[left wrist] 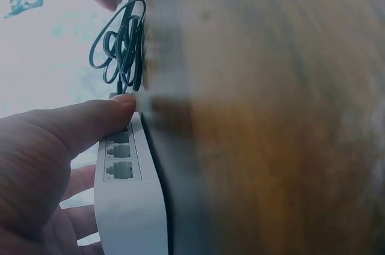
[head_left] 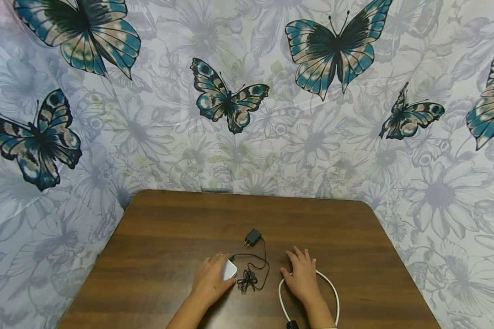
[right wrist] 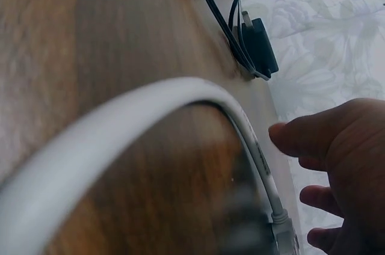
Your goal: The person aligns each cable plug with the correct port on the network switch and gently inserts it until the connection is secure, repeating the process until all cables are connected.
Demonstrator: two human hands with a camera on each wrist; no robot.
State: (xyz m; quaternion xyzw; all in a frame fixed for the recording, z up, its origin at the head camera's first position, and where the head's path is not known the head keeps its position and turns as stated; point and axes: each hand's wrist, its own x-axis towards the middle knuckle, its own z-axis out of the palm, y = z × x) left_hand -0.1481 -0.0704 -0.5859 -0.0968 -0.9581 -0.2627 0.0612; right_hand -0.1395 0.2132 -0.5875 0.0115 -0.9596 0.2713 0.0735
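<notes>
My left hand (head_left: 212, 278) holds a white network switch (left wrist: 131, 216) low over the table, thumb on its port side and fingers behind. Several square sockets show along that side. From the switch runs a thin black cord (head_left: 249, 278), bundled in loops, leading to a black power adapter (head_left: 253, 237) with bare prongs. To the right, my right hand (head_left: 302, 276) is over a looped thick white cable (right wrist: 120, 116), its fingers spread and gripping nothing. One end of that cable meets a pale fitting (right wrist: 284, 234) near the fingers; a black end piece (head_left: 292, 325) shows at the bottom.
The brown wooden table (head_left: 169, 219) has rounded far corners. Behind it hangs a pale floral cloth (head_left: 313, 146) printed with large teal and black butterflies. The adapter lies between the hands, farther back than both.
</notes>
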